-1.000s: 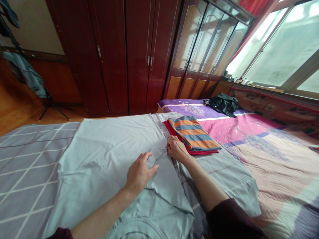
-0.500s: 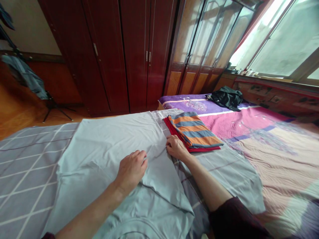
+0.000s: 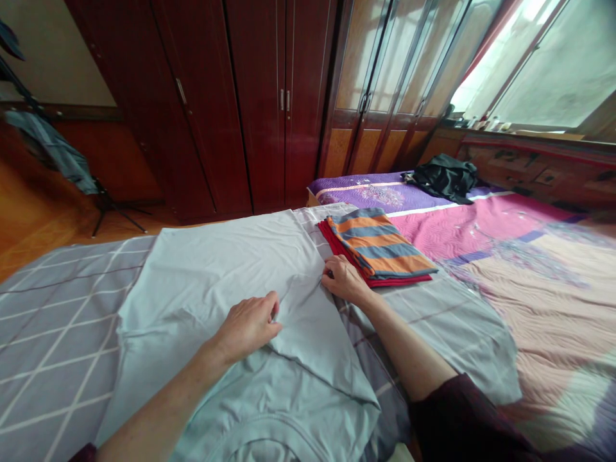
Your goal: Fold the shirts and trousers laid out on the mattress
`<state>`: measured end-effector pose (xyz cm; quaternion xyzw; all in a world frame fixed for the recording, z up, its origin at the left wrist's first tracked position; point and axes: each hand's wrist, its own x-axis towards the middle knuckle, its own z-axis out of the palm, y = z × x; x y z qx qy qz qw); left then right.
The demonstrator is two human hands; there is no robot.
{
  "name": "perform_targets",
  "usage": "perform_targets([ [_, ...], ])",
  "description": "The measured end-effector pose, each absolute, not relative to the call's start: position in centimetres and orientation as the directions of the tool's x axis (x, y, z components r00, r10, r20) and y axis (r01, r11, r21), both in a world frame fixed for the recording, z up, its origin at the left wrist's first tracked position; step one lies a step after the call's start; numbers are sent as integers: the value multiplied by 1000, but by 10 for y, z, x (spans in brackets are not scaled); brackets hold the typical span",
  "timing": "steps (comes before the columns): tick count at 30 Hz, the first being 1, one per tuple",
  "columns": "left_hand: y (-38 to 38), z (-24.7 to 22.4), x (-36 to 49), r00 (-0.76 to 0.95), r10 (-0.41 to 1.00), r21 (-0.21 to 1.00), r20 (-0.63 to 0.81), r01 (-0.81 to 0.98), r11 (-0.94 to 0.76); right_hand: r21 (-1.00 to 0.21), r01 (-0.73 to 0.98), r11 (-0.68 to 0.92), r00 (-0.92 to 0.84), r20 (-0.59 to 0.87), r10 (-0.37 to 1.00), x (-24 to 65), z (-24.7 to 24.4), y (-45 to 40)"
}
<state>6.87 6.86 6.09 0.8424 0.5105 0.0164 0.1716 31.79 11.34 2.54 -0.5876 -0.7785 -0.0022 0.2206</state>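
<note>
We find a grey checked sheet [image 3: 58, 321] covering the near surface from the left edge to the lower centre. Beyond it, across the right of the frame, lies a patchwork quilt [image 3: 486, 224] in purple, pink and cream. A window [image 3: 553, 83] occupies the upper right.

A dark red wardrobe [image 3: 260, 96] fills the upper middle, with a panelled cabinet [image 3: 385, 77] to its right. The doors in view are closed; we cannot see the contents of either.

The pale shirt [image 3: 231, 256] lies spread on the sheet at lower centre, lightly creased, neckline at the bottom edge. Over its middle we note the left hand [image 3: 248, 327], thumb and forefinger curled near each other; we cannot tell whether they grip cloth. The right hand [image 3: 344, 279] rests at the shirt's right edge with fingers bent; its grip, too, we cannot confirm.

Just beside the right hand sits a folded striped cloth [image 3: 385, 247], orange and grey, on top of a red cloth [image 3: 337, 239]. A black bundle [image 3: 443, 176] rests on the quilt. At far left, a bluish garment [image 3: 52, 151] hangs above tripod legs [image 3: 113, 208]. The left forearm obscures part of the shirt.
</note>
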Motion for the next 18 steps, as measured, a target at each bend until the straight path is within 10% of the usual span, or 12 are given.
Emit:
perform_targets([
  [18, 73, 44, 84, 335, 942, 352, -30, 885, -304, -243, 923, 299, -197, 368, 909, 318, 22, 115],
])
